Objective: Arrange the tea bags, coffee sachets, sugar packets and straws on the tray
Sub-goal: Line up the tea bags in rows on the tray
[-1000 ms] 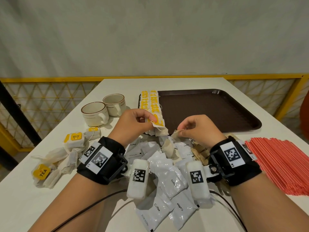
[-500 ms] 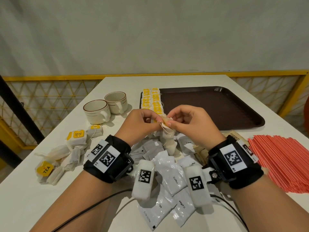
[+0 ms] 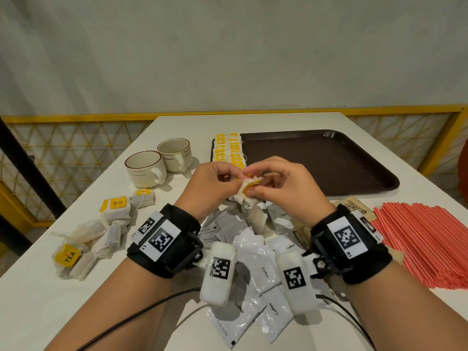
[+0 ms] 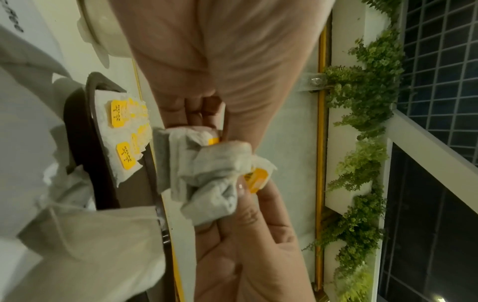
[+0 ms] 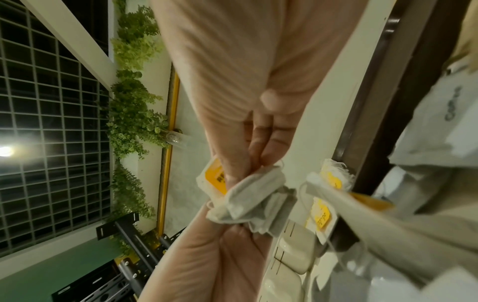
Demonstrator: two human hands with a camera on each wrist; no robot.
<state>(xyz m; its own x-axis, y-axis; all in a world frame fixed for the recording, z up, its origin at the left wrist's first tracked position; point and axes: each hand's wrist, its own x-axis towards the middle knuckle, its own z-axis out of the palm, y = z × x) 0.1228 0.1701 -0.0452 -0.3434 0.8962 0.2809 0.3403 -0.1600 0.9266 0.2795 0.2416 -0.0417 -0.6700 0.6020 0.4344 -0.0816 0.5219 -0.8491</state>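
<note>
Both hands meet above the pile in the head view and hold one crumpled tea bag (image 3: 249, 184) with a yellow tag. My left hand (image 3: 236, 177) pinches it from the left, my right hand (image 3: 256, 189) from the right. The left wrist view shows the tea bag (image 4: 207, 173) folded between the fingertips, as does the right wrist view (image 5: 253, 196). The dark brown tray (image 3: 329, 160) lies just behind the hands, with a row of tea bags (image 3: 229, 150) along its left edge. Coffee sachets (image 3: 260, 269) lie under my wrists.
Loose tea bags (image 3: 88, 239) sit on the table at the left. Two cups (image 3: 147, 168) stand behind them. Red straws (image 3: 430, 244) are stacked at the right, with brown sugar packets (image 3: 354, 210) beside them. A yellow railing runs behind the table.
The two hands were apart over the pile, the left holding a tea bag. They have come together and risen a little, and both now hold the tea bag.
</note>
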